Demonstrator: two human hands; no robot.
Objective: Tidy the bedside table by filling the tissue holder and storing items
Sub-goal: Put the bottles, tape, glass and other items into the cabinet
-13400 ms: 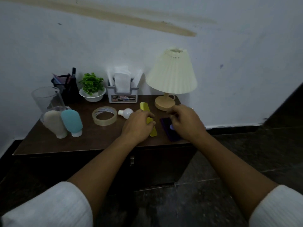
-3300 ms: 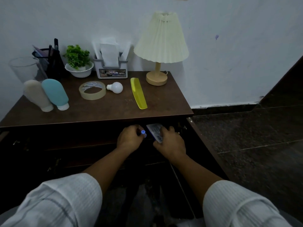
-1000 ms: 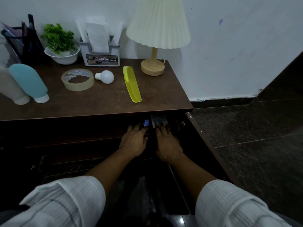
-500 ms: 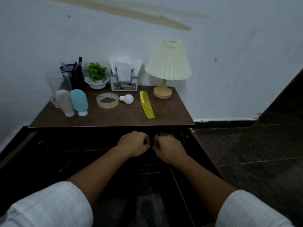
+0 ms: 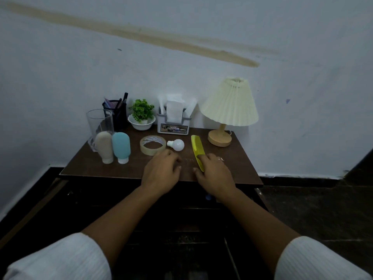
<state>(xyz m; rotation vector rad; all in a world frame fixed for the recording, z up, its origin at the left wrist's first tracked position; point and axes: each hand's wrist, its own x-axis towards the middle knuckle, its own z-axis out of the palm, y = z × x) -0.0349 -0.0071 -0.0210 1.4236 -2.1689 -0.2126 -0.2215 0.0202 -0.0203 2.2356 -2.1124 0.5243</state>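
Brown wood makes the counter (image 5: 238, 166), which stands against a pale wall. The left hand (image 5: 161, 174) is palm down over the front edge near the middle. Its fingers are loosely bent and hold nothing, and the tips are just beside a roll of tape (image 5: 153, 145). The right hand (image 5: 215, 174) is next to it, also at the front edge. Its first finger lies on the near end of the yellow comb (image 5: 197, 150) and its thumb is just beside that end. I cannot tell if the hand pinches the comb or only touches it. The comb lies flat, pointing from the front edge toward the back. A white light bulb (image 5: 177, 145) lies between the tape and the comb. The tissue holder (image 5: 174, 127) stands at the back edge in the middle, with white tissues (image 5: 173, 110) sticking up out of it. A lamp (image 5: 229, 106) with a cream shade stands in the back right corner. Left of the holder are a small green plant (image 5: 141, 115) in a white bowl and a black pen cup (image 5: 117, 114). A clear glass (image 5: 99, 123) stands near the left edge. Just in front of it are a beige bottle (image 5: 105, 147) and a blue bottle (image 5: 121, 147), side by side on their caps. Under the front edge it is very dark. A small blue thing (image 5: 208, 197) shows there beside the right wrist, too dim to make out.
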